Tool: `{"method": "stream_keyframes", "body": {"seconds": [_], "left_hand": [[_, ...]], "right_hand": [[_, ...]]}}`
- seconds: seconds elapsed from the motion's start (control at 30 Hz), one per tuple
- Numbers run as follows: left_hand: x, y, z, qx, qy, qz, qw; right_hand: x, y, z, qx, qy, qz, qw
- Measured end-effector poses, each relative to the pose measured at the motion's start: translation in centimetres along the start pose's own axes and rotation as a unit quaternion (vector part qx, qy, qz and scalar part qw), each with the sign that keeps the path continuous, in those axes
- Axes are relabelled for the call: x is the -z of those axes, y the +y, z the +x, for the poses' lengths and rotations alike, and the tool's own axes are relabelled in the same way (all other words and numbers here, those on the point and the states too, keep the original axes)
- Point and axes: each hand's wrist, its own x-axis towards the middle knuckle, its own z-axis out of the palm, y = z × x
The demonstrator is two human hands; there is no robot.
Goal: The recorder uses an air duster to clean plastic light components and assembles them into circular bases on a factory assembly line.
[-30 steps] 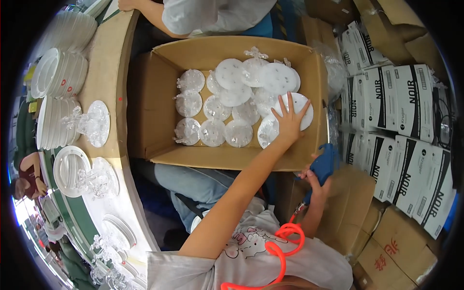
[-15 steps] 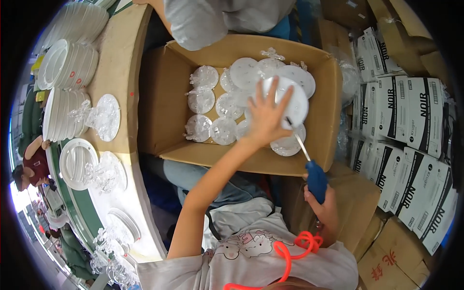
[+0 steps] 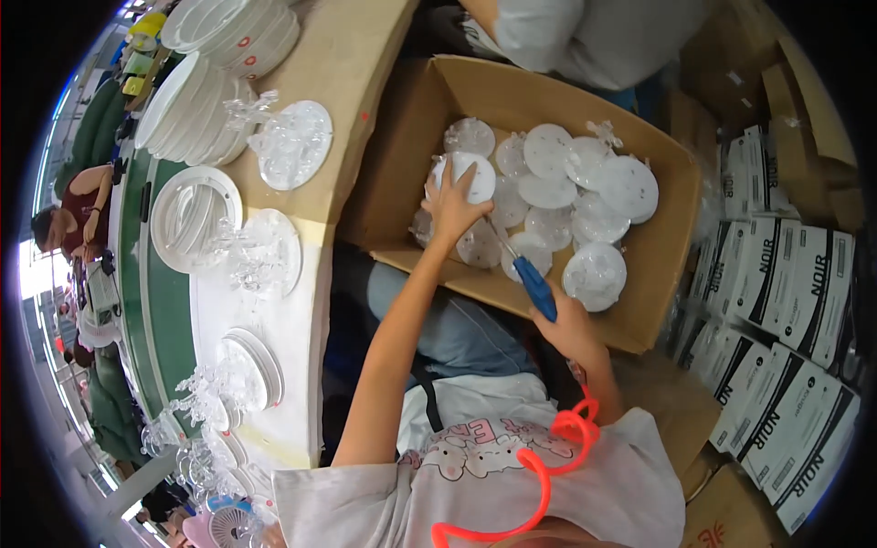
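Note:
Inside the cardboard box (image 3: 671,274), my left hand (image 3: 450,208) has its fingers spread across a white round plate (image 3: 478,180) with the thumb by the plate's edge. My right hand (image 3: 574,327) grips the blue handle of a screwdriver (image 3: 535,287). Its metal shaft slants up and left, ending close to my left thumb. Around my hands lie several more white round plates (image 3: 594,276), many with clear, crystal-like pieces. What is under the plate at my left hand is hidden.
A worktable (image 3: 311,274) on the left bears stacks of white rings (image 3: 196,215) and plates with clear pieces (image 3: 290,146). White cartons (image 3: 776,384) are piled on the right. Another person's sleeve (image 3: 539,32) is beyond the box. A red coiled cord (image 3: 545,493) hangs at my chest.
The view has shifted, so the table sits further right. My left hand has moved leftward within the box to a plate there. The screwdriver has moved left with my right hand.

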Motion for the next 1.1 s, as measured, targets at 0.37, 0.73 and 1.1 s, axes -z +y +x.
{"method": "stream_keyframes", "body": {"seconds": [0.37,0.73,1.1], "left_hand": [[1.1,-8.4,2.9,0.305,-0.107,-0.763,0.56],[1.5,-7.2,1.6,0.324,-0.157,-0.722,0.591],[2.2,-8.2,1.0,0.326,-0.153,-0.783,0.508]], "right_hand": [[-1.5,-2.8,0.9,0.056,-0.068,-0.031,0.996],[-2.1,-2.3,3.0,0.078,-0.099,0.022,0.992],[0.0,-1.7,2.5,-0.032,-0.087,0.138,0.986]]}}
